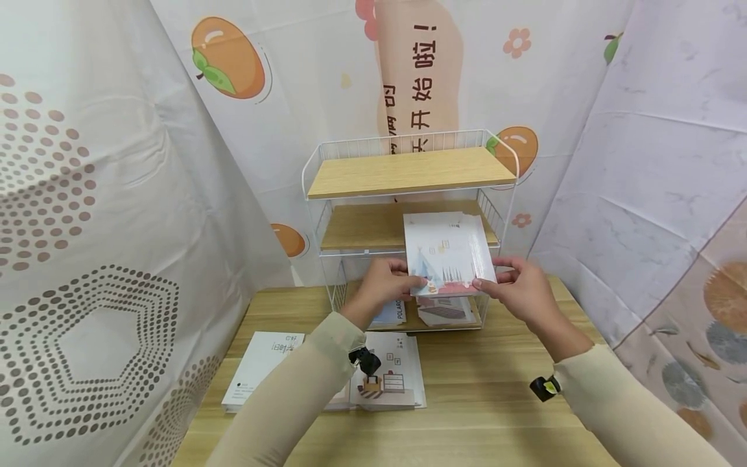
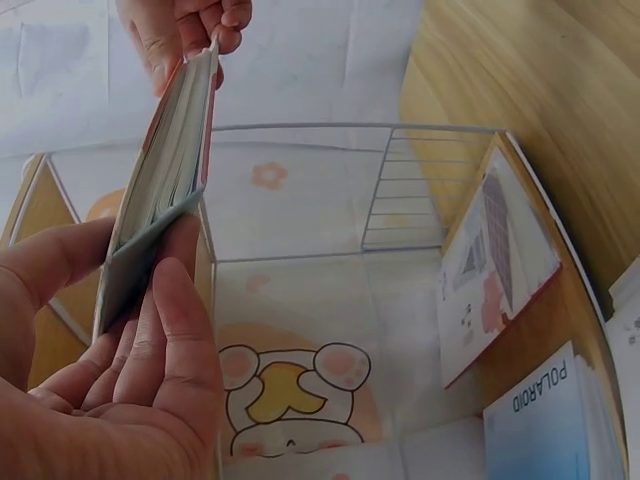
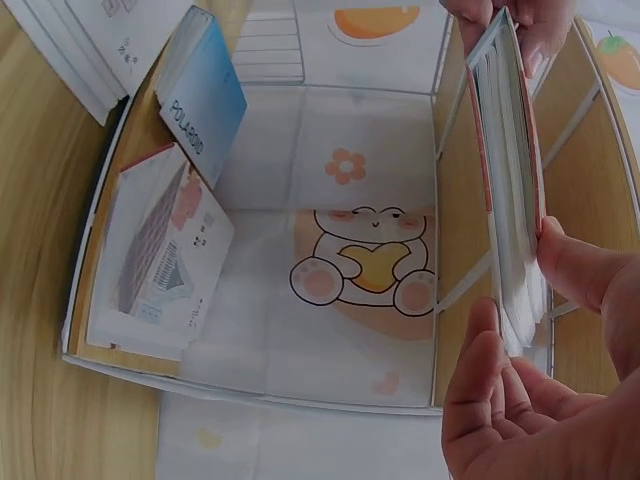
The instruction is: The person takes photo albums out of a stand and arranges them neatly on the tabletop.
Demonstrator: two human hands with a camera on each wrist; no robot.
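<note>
Both hands hold a book (image 1: pixel 449 253) with a pale illustrated cover in front of the wire shelf's middle tier. My left hand (image 1: pixel 388 285) grips its near left corner, thumb on the cover and fingers beneath. At the near right corner, my right hand (image 1: pixel 519 288) pinches it the same way. The page edges of the book (image 3: pixel 508 180) show between the two covers in the right wrist view. Below it, on the bottom tier, lie a blue POLAROID book (image 2: pixel 540 420) and a white book with a printed cover (image 3: pixel 170 260).
The white wire shelf has three wooden boards, the top board (image 1: pixel 408 172) and middle board (image 1: pixel 364 227) among them. On the table (image 1: pixel 467 415), a white stack of books (image 1: pixel 262 363) lies at left, partly behind the left sleeve. Another illustrated book (image 1: pixel 403 370) lies before the shelf.
</note>
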